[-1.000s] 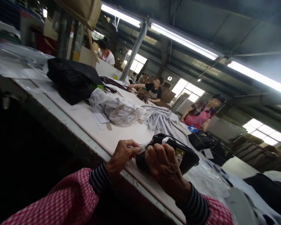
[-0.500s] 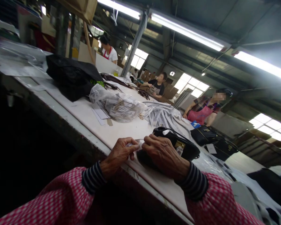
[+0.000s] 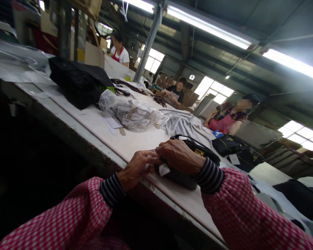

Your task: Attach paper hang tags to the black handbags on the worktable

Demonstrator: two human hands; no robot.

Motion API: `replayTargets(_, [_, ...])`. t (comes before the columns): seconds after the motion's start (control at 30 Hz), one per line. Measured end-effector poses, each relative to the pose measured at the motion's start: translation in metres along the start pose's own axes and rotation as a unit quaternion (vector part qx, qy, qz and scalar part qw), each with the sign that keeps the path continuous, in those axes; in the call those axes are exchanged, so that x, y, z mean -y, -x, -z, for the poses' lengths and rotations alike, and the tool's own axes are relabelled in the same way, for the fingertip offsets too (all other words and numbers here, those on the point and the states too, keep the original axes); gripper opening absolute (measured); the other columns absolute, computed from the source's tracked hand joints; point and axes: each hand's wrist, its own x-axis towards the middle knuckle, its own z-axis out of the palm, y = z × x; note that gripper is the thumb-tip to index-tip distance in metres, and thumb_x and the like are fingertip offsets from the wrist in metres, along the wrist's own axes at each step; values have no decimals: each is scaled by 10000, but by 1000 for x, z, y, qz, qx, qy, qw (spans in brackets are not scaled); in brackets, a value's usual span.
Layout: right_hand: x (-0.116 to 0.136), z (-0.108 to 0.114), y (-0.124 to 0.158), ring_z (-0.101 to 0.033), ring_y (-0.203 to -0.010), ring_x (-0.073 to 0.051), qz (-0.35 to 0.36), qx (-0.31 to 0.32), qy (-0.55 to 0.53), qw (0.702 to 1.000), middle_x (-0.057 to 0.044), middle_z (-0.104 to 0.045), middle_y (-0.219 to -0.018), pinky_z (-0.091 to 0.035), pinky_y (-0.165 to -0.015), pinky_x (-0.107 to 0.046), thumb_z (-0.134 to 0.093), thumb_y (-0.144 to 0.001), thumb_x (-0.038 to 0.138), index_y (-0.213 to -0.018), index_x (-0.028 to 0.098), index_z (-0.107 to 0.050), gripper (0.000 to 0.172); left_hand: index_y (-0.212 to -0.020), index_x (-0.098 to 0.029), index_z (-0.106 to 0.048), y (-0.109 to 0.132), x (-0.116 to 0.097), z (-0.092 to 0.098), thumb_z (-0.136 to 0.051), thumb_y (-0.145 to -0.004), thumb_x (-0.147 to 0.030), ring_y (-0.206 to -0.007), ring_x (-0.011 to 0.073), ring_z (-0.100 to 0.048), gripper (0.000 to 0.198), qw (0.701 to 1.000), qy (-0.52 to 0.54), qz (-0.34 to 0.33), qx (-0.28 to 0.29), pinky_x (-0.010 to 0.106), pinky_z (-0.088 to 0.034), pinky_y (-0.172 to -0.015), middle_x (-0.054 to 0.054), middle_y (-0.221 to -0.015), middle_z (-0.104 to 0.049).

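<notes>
Just below centre, the left hand and right hand meet at the near edge of a long white table. The right hand's fingers curl over a black handbag and grip it, with a white tag showing beneath. The left fingers are pinched closed at the bag's nine o'clock end; what they pinch is hidden. At eleven o'clock lies a clear plastic bag, and beyond it a black fabric pile. Co-workers stand around one o'clock.
</notes>
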Motion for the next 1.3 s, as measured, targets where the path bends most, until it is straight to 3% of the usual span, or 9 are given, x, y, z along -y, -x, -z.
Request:
replayTargets(0.13, [2,0,0,-567,-696,-140,10,10,10,1000,-48,-672,-824,-227,-592,-306,-544,-946,196,-816,157,-660,179,-964,-136,-678,-2,6,1,-806,-621,-259,-496,58,-375,385,1000,12,-20,19,207,-221,-464,-31,-666,-561])
replayTargets(0.27, [9,-4,8,-542,-724,-132,18,-26,-9,999,-36,-657,-877,-253,-623,-301,-512,-955,143,-915,164,-661,155,-863,-148,-686,6,9,-2,-707,-768,-298,-674,140,-542,179,981,-122,-148,-26,253,-411,-619,18,-773,-632])
replayTargets(0.37, [13,-8,15,-535,-768,-141,13,-48,-10,999,-34,-644,-921,-263,-639,-307,-507,-965,133,-945,155,-643,139,-857,-181,-698,25,12,-5,-637,-886,-336,-808,187,-618,169,931,-308,-198,8,292,-440,-754,31,-841,-685])
replayTargets(0.53, [14,-13,19,-518,-772,-155,13,-47,-4,999,-49,-631,-938,-266,-653,-311,-499,-986,165,-903,131,-632,161,-993,-208,-687,39,28,-6,-585,-930,-309,-852,202,-625,156,824,-521,-215,57,303,-440,-759,56,-997,-659])
replayTargets(0.7, [13,-11,16,-519,-757,-152,6,-38,-9,999,-62,-635,-946,-268,-644,-310,-463,-997,157,-941,127,-658,205,-916,-190,-637,29,31,-3,-505,-936,-282,-835,206,-595,162,796,-561,-219,60,316,-429,-767,65,-952,-612])
replayTargets(0.87, [10,-9,11,-541,-729,-141,-10,-21,-16,1000,-59,-644,-919,-274,-614,-289,-479,-965,132,-877,139,-668,208,-847,-182,-598,28,21,-2,-511,-904,-309,-738,184,-546,164,832,-502,-224,72,311,-370,-697,36,-818,-592])
replayTargets(0.97, [9,-7,9,-568,-748,-143,-24,-19,-11,999,-56,-658,-904,-271,-604,-286,-483,-934,92,-857,150,-675,215,-753,-178,-591,22,16,-2,-589,-843,-356,-656,158,-507,200,896,-408,-175,21,290,-349,-629,7,-708,-560])
replayTargets(1.1, [9,-5,4,-599,-745,-151,-44,1,-12,999,-66,-682,-881,-270,-601,-284,-513,-882,88,-849,156,-678,182,-744,-171,-588,6,11,-2,-751,-638,-304,-539,103,-433,235,976,-185,-82,-76,241,-306,-507,-42,-634,-522])
replayTargets(1.3, [7,-6,-1,-628,-735,-176,-46,-11,8,999,-47,-686,-808,-230,-574,-287,-535,-861,135,-927,202,-650,148,-818,-124,-638,-3,2,-6,-783,-510,-268,-479,73,-409,370,992,-17,-12,-123,210,-278,-450,-49,-584,-528])
